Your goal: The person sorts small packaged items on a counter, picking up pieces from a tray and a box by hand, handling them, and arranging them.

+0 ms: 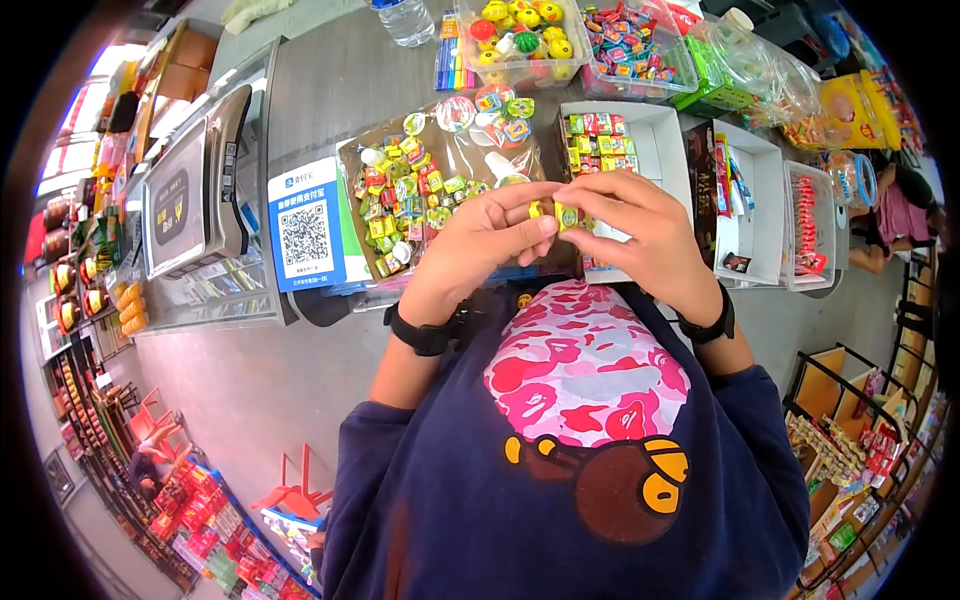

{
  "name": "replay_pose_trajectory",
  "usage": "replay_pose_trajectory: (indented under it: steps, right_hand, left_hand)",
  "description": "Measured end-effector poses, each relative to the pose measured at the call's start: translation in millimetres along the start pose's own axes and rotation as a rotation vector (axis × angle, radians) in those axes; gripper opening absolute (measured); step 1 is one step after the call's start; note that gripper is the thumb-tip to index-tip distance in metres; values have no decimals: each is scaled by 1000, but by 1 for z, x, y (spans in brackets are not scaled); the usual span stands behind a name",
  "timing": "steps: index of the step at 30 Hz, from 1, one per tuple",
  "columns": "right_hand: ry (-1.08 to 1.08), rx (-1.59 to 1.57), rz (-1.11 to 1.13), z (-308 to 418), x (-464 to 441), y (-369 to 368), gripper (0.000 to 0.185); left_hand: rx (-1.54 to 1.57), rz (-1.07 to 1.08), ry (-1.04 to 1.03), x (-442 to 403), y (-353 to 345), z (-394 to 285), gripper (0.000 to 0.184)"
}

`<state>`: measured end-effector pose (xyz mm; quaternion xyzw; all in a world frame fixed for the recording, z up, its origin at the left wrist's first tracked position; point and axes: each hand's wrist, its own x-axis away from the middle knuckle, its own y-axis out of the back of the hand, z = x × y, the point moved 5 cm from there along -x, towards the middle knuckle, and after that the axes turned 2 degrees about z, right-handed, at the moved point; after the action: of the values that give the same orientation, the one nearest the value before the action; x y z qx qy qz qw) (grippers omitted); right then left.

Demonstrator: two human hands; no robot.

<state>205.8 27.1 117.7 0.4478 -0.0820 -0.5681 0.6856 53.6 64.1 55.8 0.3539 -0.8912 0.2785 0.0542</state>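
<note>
My left hand (490, 232) and my right hand (640, 232) meet in front of my chest, fingertips close together. Between the right thumb and fingers is a small yellow wrapped candy (566, 216). A second yellow wrapped candy (536, 210) shows at the left fingertips. Below and left of the hands lies a heap of small colourful wrapped candies (400, 190) on a brown tray (362, 150) partly covered by clear plastic. Behind my right hand is a white box (655, 130) with rows of similar candies (598, 143), its near part hidden by the hand.
Farther back are a tub of yellow duck toys (520, 40) and a tub of small packets (630, 50). To the left stand a QR code sign (305, 228) and a screen device (195, 190). Another white box (760, 190) and a clear container (808, 230) lie to the right.
</note>
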Motion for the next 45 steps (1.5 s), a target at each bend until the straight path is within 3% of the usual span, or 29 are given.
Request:
replay_pose_trajectory:
  steps: [4,11,16,20,23,26,28,32,35,37,45]
  right_hand:
    - [88,-115,-59,5,-1,-2,37]
    - [25,-206,-10,9,1,0,44]
    - [31,-96,-4,14,-1,1,43]
    - [26,-29,-18,15,1,0,43]
    - [-116,-127,-10,-1,5,-2,42]
    - [-209,23,25,-22,4,16,37]
    - [-164,243,17,-49,6,25,36]
    - [-206,370,102,-99,4,36,38]
    - [-24,397,192,-115,2,21,40]
    - [-118,320,392,-126,1,2,44]
    - [-209,323,487,-124,-3,-9,45]
  left_hand:
    - [278,269,53,-1,-10,8,38]
    - [466,358,31,-4,-11,21,41]
    - [685,502,54,-5,-13,31,43]
    - [677,423,56,-5,-15,26,46]
    - [567,400,15,-7,-16,22,52]
    - [606,306,-30,-12,-7,30,62]
    - [215,209,-17,-12,5,33,72]
    - [188,209,1,-7,6,38,64]
    - [211,233,5,-5,4,41,61]
    - [225,245,6,-4,3,42,60]
    - [244,232,19,-3,9,45,57]
